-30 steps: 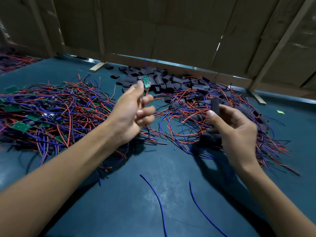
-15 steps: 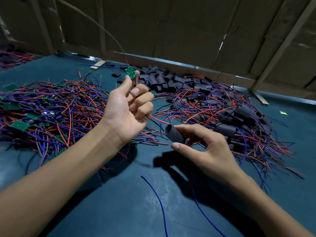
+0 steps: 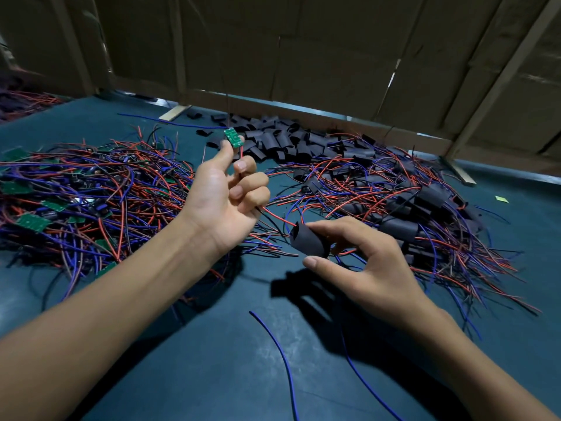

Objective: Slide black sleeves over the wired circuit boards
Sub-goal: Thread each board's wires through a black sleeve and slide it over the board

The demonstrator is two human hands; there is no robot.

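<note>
Left hand (image 3: 226, 205) raised above the dark teal table top (image 3: 212, 360), thumb and forefinger pinched on a small green rectangular circuit board (image 3: 234, 137), other fingers curled over its red wire (image 3: 274, 214), which trails down toward 4 o'clock into the open mouth of a short black tubular sleeve (image 3: 309, 240). Right hand (image 3: 368, 270) low at 4 o'clock from the left, fingers gripping that sleeve, thumb spread apart below it; sleeve well apart from the board, not yet over it. Heap of unsleeved green boards with red and blue wires (image 3: 85, 196) at 9 o'clock. Pile of loose black sleeves (image 3: 282, 139) at 12 o'clock. Mound of sleeved, wired boards (image 3: 419, 202) at 3 o'clock. Stray blue wire (image 3: 280, 357) at 6 o'clock. Brown cardboard wall (image 3: 318, 50) behind.
</note>
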